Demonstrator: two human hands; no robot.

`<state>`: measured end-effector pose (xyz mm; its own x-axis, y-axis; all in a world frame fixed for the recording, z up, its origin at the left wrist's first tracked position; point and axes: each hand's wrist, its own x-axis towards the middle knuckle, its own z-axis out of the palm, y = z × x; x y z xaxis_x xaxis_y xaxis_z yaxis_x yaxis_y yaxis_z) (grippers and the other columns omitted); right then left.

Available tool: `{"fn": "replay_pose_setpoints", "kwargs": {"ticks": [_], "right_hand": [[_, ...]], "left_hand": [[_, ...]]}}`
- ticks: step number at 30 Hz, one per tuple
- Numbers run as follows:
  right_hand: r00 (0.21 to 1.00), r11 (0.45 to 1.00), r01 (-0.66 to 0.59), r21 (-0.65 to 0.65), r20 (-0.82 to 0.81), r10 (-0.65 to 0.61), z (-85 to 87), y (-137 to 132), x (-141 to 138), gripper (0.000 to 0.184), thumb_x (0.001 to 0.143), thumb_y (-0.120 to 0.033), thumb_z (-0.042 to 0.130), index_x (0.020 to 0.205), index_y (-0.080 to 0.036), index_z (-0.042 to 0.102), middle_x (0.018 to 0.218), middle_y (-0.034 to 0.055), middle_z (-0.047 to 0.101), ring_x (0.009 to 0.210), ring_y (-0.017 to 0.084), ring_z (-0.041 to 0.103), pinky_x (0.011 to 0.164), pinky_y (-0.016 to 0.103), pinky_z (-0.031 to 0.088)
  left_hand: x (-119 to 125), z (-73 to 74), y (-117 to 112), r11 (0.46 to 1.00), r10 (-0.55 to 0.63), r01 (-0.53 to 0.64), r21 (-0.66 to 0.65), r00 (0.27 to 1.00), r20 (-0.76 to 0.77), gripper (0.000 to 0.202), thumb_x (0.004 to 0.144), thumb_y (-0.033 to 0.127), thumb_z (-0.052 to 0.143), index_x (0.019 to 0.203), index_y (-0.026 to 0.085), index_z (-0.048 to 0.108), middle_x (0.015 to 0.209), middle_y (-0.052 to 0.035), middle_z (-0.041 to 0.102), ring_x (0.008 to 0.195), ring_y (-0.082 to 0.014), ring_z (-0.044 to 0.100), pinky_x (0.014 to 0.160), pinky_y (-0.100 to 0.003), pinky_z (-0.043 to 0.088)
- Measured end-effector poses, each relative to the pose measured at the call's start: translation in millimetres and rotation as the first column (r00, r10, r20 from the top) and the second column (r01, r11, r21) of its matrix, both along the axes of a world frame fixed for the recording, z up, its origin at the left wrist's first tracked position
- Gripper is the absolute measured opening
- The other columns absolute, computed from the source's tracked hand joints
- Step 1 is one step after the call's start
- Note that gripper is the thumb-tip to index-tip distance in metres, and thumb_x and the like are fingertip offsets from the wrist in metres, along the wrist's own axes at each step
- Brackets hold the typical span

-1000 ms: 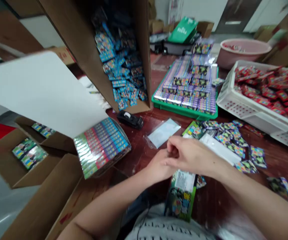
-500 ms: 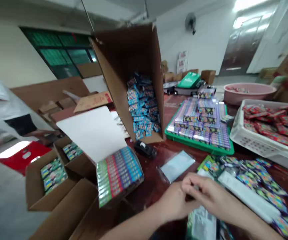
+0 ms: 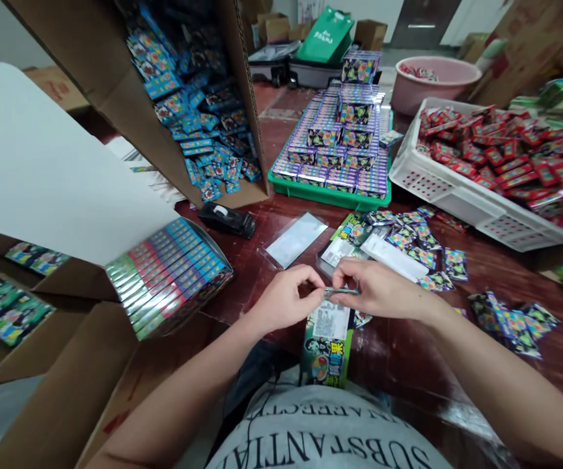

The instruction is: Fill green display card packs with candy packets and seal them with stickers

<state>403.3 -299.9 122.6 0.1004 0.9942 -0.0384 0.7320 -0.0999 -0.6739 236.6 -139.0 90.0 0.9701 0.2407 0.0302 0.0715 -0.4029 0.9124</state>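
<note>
Both of my hands meet over the table's front edge, thumbs and fingertips pinched together. My left hand and my right hand grip the thin upper edge of a green printed carton, which hangs down towards my shirt. Its face carries a pale label panel and colourful print; whether it is folded flat is hard to tell. Just beyond the fingers lies another green printed carton, partly covered by a white strip. Small purple-and-black candy packets are scattered to the right. A clear sleeve with a pale card lies ahead.
A green tray of stacked purple boxes stands ahead, beside a white crate of red packets. At left are a cardboard box of blue packets, an open display box, and a black tape dispenser.
My view has tilted down and turned right. My hands, earlier overlapping, are now side by side at the carton's upper edge.
</note>
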Motion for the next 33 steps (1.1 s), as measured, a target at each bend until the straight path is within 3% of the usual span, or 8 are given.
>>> {"fn": "replay_pose_setpoints", "kwargs": {"ticks": [7, 12, 14, 16, 19, 22, 28, 33], "right_hand": [[1.0, 1.0, -0.002, -0.031, 0.03, 0.003, -1.0, 1, -1, 0.014, 0.086, -0.032, 0.067, 0.093, -0.022, 0.06, 0.088, 0.0006, 0.063, 0.075, 0.015, 0.056, 0.068, 0.029, 0.041], [0.993, 0.995, 0.091, 0.046, 0.07, -0.094, -0.9, -5, 0, 0.04, 0.086, -0.044, 0.072, 0.115, -0.021, 0.057, 0.099, 0.0042, 0.065, 0.074, 0.016, 0.06, 0.063, 0.029, 0.045], [0.978, 0.979, 0.138, 0.151, 0.133, -0.158, 0.0, -9, -8, 0.03, 0.092, -0.042, 0.066, 0.113, -0.022, 0.059, 0.1, 0.0048, 0.066, 0.078, 0.016, 0.062, 0.064, 0.028, 0.047], [0.955, 0.97, 0.078, 0.232, 0.261, -0.139, -0.9, -12, -21, 0.014, 0.099, -0.035, 0.058, 0.105, -0.024, 0.065, 0.098, 0.0039, 0.067, 0.082, 0.016, 0.064, 0.066, 0.028, 0.047], [0.878, 0.964, -0.051, 0.26, 0.471, -0.081, -8.7, -15, -42, 0.019, 0.101, -0.028, 0.053, 0.104, -0.027, 0.071, 0.091, 0.0019, 0.069, 0.077, 0.015, 0.063, 0.064, 0.027, 0.046], [0.818, 0.96, -0.022, 0.28, 0.557, -0.144, -20.4, -13, -52, 0.021, 0.1, -0.024, 0.054, 0.107, -0.027, 0.073, 0.086, 0.0014, 0.07, 0.073, 0.014, 0.063, 0.059, 0.027, 0.044], [0.898, 0.969, 0.067, 0.236, 0.409, -0.162, -23.4, -4, -51, 0.023, 0.1, -0.033, 0.055, 0.114, -0.027, 0.072, 0.098, 0.0047, 0.07, 0.085, 0.018, 0.068, 0.061, 0.028, 0.049], [0.979, 0.996, -0.036, 0.082, 0.201, 0.019, -26.6, 9, -37, 0.027, 0.099, -0.043, 0.054, 0.118, -0.031, 0.069, 0.114, 0.0062, 0.068, 0.091, 0.022, 0.07, 0.075, 0.034, 0.058]], "left_hand": [[-2, -4.3, -5, 1.0, 0.003, -0.003, -0.029, 1.0, 0.028, 0.013, 0.086, 0.028, 0.067, 0.091, 0.017, 0.063, 0.091, -0.0036, 0.067, 0.083, -0.0153, 0.063, 0.077, -0.029, 0.051], [-6, -12.7, -4, 0.999, 0.045, -0.045, 0.005, 0.999, 0.007, 0.01, 0.085, 0.023, 0.066, 0.091, 0.018, 0.061, 0.093, -0.003, 0.067, 0.084, -0.0154, 0.062, 0.078, -0.029, 0.051], [-8, -15.2, -4, 0.997, 0.079, -0.079, 0.015, 0.996, -0.029, 0.01, 0.085, 0.023, 0.066, 0.092, 0.019, 0.061, 0.093, -0.0023, 0.067, 0.084, -0.0152, 0.062, 0.077, -0.028, 0.05], [-10, -18.0, -5, 0.993, 0.12, -0.12, 0.008, 0.992, -0.048, 0.013, 0.084, 0.023, 0.066, 0.094, 0.019, 0.06, 0.091, -0.0011, 0.066, 0.082, -0.0146, 0.061, 0.075, -0.028, 0.049], [-12, -23.1, -5, 0.982, 0.179, -0.18, -0.061, 0.983, -0.03, 0.017, 0.082, 0.021, 0.068, 0.096, 0.019, 0.058, 0.09, -0.0003, 0.064, 0.082, -0.0144, 0.06, 0.076, -0.028, 0.05], [-16, -26.7, -4, 0.965, 0.177, -0.178, -0.193, 0.984, -0.022, 0.018, 0.081, 0.019, 0.068, 0.095, 0.019, 0.056, 0.089, -0.0002, 0.063, 0.083, -0.0141, 0.061, 0.077, -0.028, 0.05], [-30, -19.4, -6, 0.92, 0.184, -0.183, -0.347, 0.982, -0.03, 0.02, 0.081, 0.018, 0.067, 0.097, 0.018, 0.054, 0.09, -0.0009, 0.063, 0.08, -0.0128, 0.062, 0.073, -0.026, 0.049], [-52, -20.5, -10, 0.906, 0.239, -0.224, -0.359, 0.971, -0.002, 0.035, 0.076, 0.018, 0.074, 0.106, 0.019, 0.056, 0.103, -0.0062, 0.067, 0.09, -0.0162, 0.064, 0.078, -0.029, 0.051]]}}
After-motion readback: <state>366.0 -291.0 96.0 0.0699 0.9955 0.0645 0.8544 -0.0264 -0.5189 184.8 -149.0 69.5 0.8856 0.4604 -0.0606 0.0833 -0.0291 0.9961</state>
